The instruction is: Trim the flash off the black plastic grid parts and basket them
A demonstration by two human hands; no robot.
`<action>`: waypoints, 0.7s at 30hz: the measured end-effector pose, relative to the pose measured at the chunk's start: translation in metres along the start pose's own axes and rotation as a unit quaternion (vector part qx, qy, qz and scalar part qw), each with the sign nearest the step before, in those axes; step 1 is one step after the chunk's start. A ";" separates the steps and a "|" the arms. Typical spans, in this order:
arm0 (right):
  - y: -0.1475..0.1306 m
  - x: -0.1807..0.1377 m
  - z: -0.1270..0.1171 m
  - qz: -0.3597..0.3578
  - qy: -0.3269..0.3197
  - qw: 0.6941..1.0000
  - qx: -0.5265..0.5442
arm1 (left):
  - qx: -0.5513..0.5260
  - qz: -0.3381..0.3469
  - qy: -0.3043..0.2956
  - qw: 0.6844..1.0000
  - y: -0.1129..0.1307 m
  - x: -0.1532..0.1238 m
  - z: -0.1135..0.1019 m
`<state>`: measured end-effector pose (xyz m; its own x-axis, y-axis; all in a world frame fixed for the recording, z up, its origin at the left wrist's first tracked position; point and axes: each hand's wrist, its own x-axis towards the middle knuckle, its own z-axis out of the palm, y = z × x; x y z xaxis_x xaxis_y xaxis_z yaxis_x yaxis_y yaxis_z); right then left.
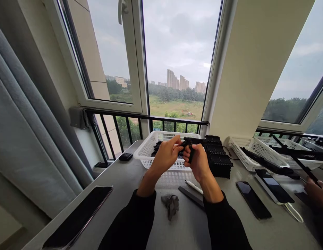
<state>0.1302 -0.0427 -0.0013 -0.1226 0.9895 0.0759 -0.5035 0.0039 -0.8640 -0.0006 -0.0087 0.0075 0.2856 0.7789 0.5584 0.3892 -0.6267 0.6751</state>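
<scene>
- Table (119, 180): the back edge runs under the window railing (151, 118) and the left edge runs along the curtain. There is bare surface at the back left corner, apart from a small black item (125, 157).
- Front left: a dark phone (80, 215) lies near the left edge.
- Open room in front of the hands is narrow. A grey cloth (171, 205), a black strip (191, 197) and a white pen (194, 186) lie between the forearms.
- Right side is crowded with two phones (252, 199), more white baskets (255, 152) and a co-worker's hand (316, 191) at the right edge.
- White basket (147, 151) stands at the back edge, with a stack of black parts (218, 159) just beside it on the right.
- Black part (188, 141) is held in the air above the basket's front right corner.
- Left hand (166, 154): fingertips pinch the part's left end.
- Right hand (199, 161): fingers are clenched round the part's lower section.
</scene>
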 end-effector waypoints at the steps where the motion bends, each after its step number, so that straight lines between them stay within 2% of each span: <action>1: 0.001 0.000 -0.001 -0.002 -0.003 1.000 -0.010 | -0.005 -0.010 0.011 1.000 0.000 0.000 0.000; 3: 0.001 0.001 -0.005 -0.021 0.011 0.999 -0.043 | -0.029 -0.035 0.043 0.998 -0.003 0.001 0.000; 6: -0.002 0.001 -0.011 -0.112 0.091 0.981 -0.131 | -0.106 -0.074 0.101 0.986 -0.010 0.004 0.001; 9: -0.004 0.000 -0.014 -0.229 0.205 0.920 -0.243 | -0.201 -0.110 0.141 0.963 -0.015 0.008 0.002; 11: -0.004 -0.001 -0.013 -0.264 0.255 0.878 -0.306 | -0.261 -0.134 0.161 0.943 -0.015 0.009 0.003; 12: -0.003 -0.001 -0.012 -0.262 0.263 0.869 -0.327 | -0.290 -0.143 0.168 0.931 -0.014 0.009 0.004; 14: 0.001 -0.001 -0.010 -0.238 0.248 0.877 -0.335 | -0.345 -0.154 0.171 0.910 -0.012 0.010 0.005; 17: 0.007 0.003 -0.010 -0.216 0.206 0.908 -0.293 | -0.400 -0.156 0.151 0.890 -0.008 0.009 0.006; 21: 0.011 0.009 -0.016 -0.238 0.183 0.928 -0.222 | -0.403 -0.146 0.136 0.893 -0.005 0.006 0.005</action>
<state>0.1377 -0.0314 -0.0179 0.3633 0.8424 0.3980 -0.0137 0.4319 -0.9018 0.0039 -0.0009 0.0054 0.0090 0.9460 0.3242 -0.3750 -0.2973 0.8780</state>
